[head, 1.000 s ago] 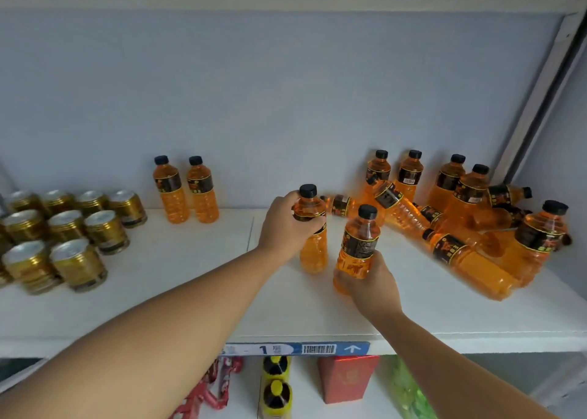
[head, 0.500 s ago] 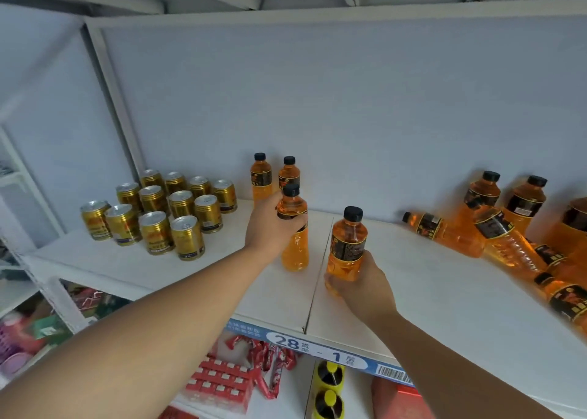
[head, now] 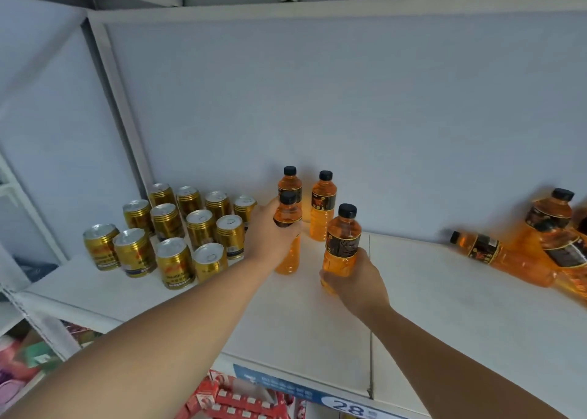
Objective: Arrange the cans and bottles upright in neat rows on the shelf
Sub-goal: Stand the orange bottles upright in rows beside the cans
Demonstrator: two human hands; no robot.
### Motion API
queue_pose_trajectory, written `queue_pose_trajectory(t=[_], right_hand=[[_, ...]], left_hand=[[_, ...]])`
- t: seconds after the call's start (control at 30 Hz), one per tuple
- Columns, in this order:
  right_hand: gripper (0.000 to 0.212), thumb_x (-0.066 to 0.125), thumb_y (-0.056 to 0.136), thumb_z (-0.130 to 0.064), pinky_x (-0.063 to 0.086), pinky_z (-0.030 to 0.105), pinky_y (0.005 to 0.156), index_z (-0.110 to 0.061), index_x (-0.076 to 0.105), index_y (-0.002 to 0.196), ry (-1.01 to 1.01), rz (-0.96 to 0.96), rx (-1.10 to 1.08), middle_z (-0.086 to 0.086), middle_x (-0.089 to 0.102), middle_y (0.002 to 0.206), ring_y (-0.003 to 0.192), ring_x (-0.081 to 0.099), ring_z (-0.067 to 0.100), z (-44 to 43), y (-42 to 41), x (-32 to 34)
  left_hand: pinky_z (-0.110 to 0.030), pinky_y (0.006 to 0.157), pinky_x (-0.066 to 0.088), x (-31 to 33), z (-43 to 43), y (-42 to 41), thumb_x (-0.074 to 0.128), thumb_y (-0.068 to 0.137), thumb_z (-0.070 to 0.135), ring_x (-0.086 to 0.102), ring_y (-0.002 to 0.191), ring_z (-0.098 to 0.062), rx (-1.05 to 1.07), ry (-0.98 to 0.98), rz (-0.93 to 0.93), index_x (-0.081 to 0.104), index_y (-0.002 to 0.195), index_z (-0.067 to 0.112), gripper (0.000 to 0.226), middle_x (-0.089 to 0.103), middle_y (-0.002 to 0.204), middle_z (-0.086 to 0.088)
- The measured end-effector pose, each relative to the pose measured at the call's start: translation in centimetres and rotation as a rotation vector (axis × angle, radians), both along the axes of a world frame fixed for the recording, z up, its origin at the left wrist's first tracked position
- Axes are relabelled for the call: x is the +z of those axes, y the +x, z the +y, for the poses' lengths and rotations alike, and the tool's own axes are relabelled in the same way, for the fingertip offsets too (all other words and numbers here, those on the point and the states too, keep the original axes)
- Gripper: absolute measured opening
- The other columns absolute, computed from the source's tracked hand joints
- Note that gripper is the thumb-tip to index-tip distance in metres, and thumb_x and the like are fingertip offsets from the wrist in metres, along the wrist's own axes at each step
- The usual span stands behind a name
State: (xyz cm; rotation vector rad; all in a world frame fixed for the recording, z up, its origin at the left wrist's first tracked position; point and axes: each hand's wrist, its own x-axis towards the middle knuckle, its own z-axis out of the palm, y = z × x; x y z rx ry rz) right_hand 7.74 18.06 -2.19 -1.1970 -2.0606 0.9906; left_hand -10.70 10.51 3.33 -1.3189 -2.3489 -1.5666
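Observation:
My left hand [head: 270, 231] grips an upright orange bottle [head: 288, 260] with a black cap, just in front of two orange bottles [head: 322, 209] that stand side by side against the back wall. My right hand [head: 355, 279] holds a second upright orange bottle [head: 343, 244] by its lower half, to the right of the first. Several gold cans [head: 173, 228] stand upright in rows at the left of the white shelf [head: 444, 307]. At the right edge a pile of orange bottles [head: 508, 256] lies tipped over, some leaning on the wall.
A grey upright post [head: 120, 117] bounds the shelf at the left. A blue price strip [head: 317, 396] runs along the front edge. Red packs [head: 238, 402] sit on the shelf below. Bare shelf surface lies between the held bottles and the tipped pile.
Both hands have carried their bottles leftward, close to the two bottles at the back wall. The view has swung left, so the cans are nearer the middle and the pile sits at the right edge.

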Motion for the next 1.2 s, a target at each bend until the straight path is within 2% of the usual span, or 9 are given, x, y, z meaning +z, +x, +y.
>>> queue_pose_trajectory(t=[0.07,0.1,0.23,0.33,0.43,0.6,0.73,0.9,1.2], right_hand=[[0.055,0.075,0.075,-0.053,0.049,0.027,0.063,-0.038,0.045,0.118,-0.011,-0.024,-0.011,-0.018,0.060,0.097,0.082,0.060,0.007,0.3,-1.5,-0.3],[0.055,0.075,0.075,-0.053,0.050,0.028,0.063,-0.038,0.044,0.119,-0.014,-0.035,-0.016,-0.017,0.060,0.098,0.083,0.060,0.008,0.6,-2.2,-0.5],[0.054,0.075,0.077,-0.052,0.050,0.027,0.060,-0.036,0.044,0.118,0.002,-0.074,-0.008,-0.013,0.061,0.098,0.082,0.061,0.010,1.6,-4.4,-0.8],[0.051,0.072,0.080,-0.050,0.049,0.025,0.057,-0.034,0.045,0.120,0.024,-0.112,0.032,-0.013,0.063,0.097,0.078,0.062,0.009,2.8,-5.8,-0.8],[0.051,0.071,0.083,-0.051,0.055,0.028,0.065,-0.034,0.045,0.123,0.020,-0.116,0.053,-0.010,0.065,0.104,0.083,0.064,0.013,3.8,-6.8,-0.9],[0.049,0.067,0.081,-0.058,0.053,0.028,0.060,-0.038,0.043,0.119,0.032,-0.107,0.058,-0.015,0.064,0.099,0.078,0.062,0.009,4.3,-7.3,-1.5],[0.049,0.067,0.081,-0.057,0.052,0.028,0.060,-0.038,0.043,0.119,0.025,-0.105,0.060,-0.014,0.064,0.099,0.077,0.062,0.009,4.4,-7.8,-1.5],[0.051,0.068,0.082,-0.056,0.050,0.028,0.060,-0.038,0.041,0.120,0.027,-0.111,0.068,-0.014,0.062,0.100,0.078,0.062,0.010,4.4,-7.9,-1.4],[0.058,0.071,0.083,-0.052,0.053,0.031,0.068,-0.034,0.040,0.129,0.038,-0.112,0.101,-0.012,0.061,0.107,0.089,0.064,0.017,4.9,-8.2,-1.6]], left_hand=[[-0.016,0.075,0.041,-0.5,0.2,-0.8,0.075,0.087,0.042,0.057,0.100,-0.010,0.011,0.009,0.010,0.063,0.122,0.037,0.037,0.061,0.111,0.006],[-0.015,0.074,0.039,-0.7,0.4,-1.2,0.074,0.087,0.043,0.054,0.100,-0.009,0.017,0.009,0.012,0.062,0.125,0.037,0.040,0.060,0.112,0.006],[-0.026,0.085,0.047,-1.0,1.2,-2.3,0.073,0.089,0.043,0.055,0.105,-0.011,-0.002,0.001,0.031,0.058,0.128,0.039,0.042,0.059,0.116,0.006],[-0.029,0.091,0.049,-1.1,1.7,-3.0,0.072,0.091,0.043,0.058,0.109,-0.013,-0.011,-0.011,0.036,0.056,0.134,0.035,0.047,0.059,0.117,0.005],[-0.033,0.095,0.052,-1.1,2.2,-3.8,0.071,0.091,0.045,0.059,0.111,-0.015,-0.026,-0.031,0.056,0.055,0.136,0.033,0.050,0.061,0.117,0.004],[-0.031,0.094,0.051,-1.2,2.5,-4.4,0.070,0.092,0.045,0.058,0.112,-0.015,-0.028,-0.051,0.094,0.051,0.140,0.031,0.054,0.061,0.119,0.003],[-0.023,0.093,0.044,-1.6,2.5,-4.5,0.066,0.094,0.048,0.055,0.120,-0.016,-0.008,-0.062,0.131,0.045,0.146,0.032,0.058,0.059,0.129,0.002],[-0.022,0.091,0.041,-1.4,2.4,-4.4,0.066,0.093,0.048,0.056,0.122,-0.018,0.026,-0.077,0.150,0.044,0.146,0.034,0.059,0.058,0.131,0.000],[-0.026,0.088,0.048,-1.4,2.1,-4.7,0.065,0.092,0.052,0.060,0.117,-0.022,0.046,-0.126,0.180,0.039,0.148,0.038,0.063,0.057,0.128,-0.003]])
